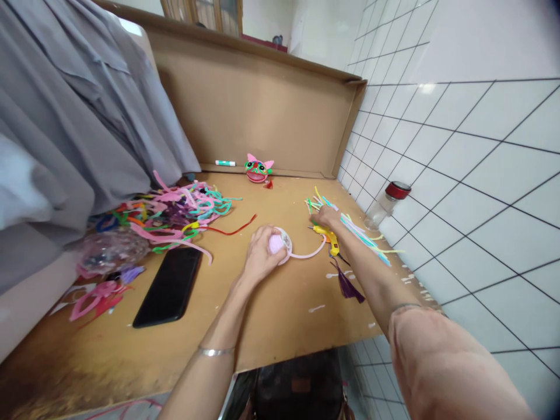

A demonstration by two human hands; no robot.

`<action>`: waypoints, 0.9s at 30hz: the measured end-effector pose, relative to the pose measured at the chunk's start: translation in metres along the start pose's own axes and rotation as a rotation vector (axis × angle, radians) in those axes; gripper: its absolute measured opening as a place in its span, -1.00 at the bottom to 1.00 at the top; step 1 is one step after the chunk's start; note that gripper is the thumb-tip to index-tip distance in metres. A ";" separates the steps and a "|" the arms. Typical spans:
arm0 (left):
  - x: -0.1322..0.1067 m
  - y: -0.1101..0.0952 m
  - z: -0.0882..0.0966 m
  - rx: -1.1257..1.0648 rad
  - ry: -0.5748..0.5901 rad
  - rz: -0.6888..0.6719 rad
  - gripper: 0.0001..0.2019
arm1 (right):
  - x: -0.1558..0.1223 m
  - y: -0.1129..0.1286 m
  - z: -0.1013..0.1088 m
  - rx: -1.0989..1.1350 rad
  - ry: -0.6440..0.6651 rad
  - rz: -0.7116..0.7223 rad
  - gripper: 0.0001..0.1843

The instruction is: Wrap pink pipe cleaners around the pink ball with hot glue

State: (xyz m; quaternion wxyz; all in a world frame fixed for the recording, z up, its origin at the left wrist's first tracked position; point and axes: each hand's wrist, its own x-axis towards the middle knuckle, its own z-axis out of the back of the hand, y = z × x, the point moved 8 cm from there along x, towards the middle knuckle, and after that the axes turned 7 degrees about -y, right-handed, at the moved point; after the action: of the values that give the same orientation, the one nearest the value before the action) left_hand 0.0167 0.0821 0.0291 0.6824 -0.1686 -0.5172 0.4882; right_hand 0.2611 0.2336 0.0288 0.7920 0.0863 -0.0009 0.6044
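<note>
My left hand point(261, 252) is closed round a lilac pipe-cleaner coil point(276, 244), with a pale disc-like part at its right side. A loose lilac tail point(306, 255) runs from the coil toward the yellow glue gun point(332, 242). Farther right, my right hand point(326, 216) reaches over the near end of the glue gun, its fingers curled down by a bundle of pastel pipe cleaners point(363, 233). What its fingertips hold, if anything, is hidden. A dark purple tassel point(349, 286) lies below the glue gun.
A pile of colourful pipe cleaners point(184, 204) lies at left, beside a clear plastic bag point(109, 251) and a black phone point(168, 287). At the back are a pink-eared animal head point(257, 169) and a marker point(225, 163). A red-lidded jar point(387, 204) stands by the tiled wall.
</note>
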 end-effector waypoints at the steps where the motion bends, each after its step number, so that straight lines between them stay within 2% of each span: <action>1: 0.000 0.001 0.000 -0.002 -0.003 0.002 -0.66 | 0.002 0.005 -0.007 0.013 0.016 0.001 -0.61; 6: 0.000 0.000 0.001 -0.009 -0.007 0.010 -0.67 | 0.010 0.005 -0.026 0.135 0.056 -0.018 -0.62; 8: 0.000 -0.001 0.001 -0.006 0.003 0.014 -0.66 | 0.013 0.002 -0.023 0.211 0.047 -0.022 -0.60; 10: -0.001 -0.001 0.001 -0.002 0.011 0.019 -0.66 | 0.017 0.001 -0.009 0.297 0.008 -0.019 -0.61; 13: -0.001 -0.001 0.000 0.000 0.014 0.017 -0.66 | 0.021 -0.002 0.028 0.398 -0.100 -0.011 -0.71; 17: 0.001 0.001 0.001 -0.010 -0.021 0.011 -0.66 | 0.021 -0.012 0.105 0.426 -0.317 0.030 -0.65; 20: 0.001 0.001 0.000 -0.012 -0.023 0.004 -0.66 | 0.013 -0.012 0.168 0.315 -0.573 0.132 -0.68; 22: 0.002 0.001 0.000 -0.010 -0.016 -0.001 -0.66 | 0.007 -0.013 0.189 0.201 -0.642 0.131 -0.64; 24: 0.002 0.000 0.000 -0.007 -0.013 -0.004 -0.66 | 0.002 -0.019 0.191 0.114 -0.639 0.076 -0.60; 25: 0.002 0.000 0.000 -0.007 -0.012 -0.004 -0.66 | 0.000 -0.024 0.184 0.080 -0.604 0.034 -0.58; 27: 0.002 0.000 0.001 -0.009 -0.009 0.004 -0.66 | -0.004 -0.037 0.158 0.023 -0.472 -0.057 -0.59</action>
State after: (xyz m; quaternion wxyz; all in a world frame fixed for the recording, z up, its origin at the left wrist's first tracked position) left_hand 0.0158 0.0836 0.0300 0.6784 -0.1702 -0.5223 0.4879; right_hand 0.3116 0.1990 0.1789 0.7856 0.2340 -0.1768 0.5449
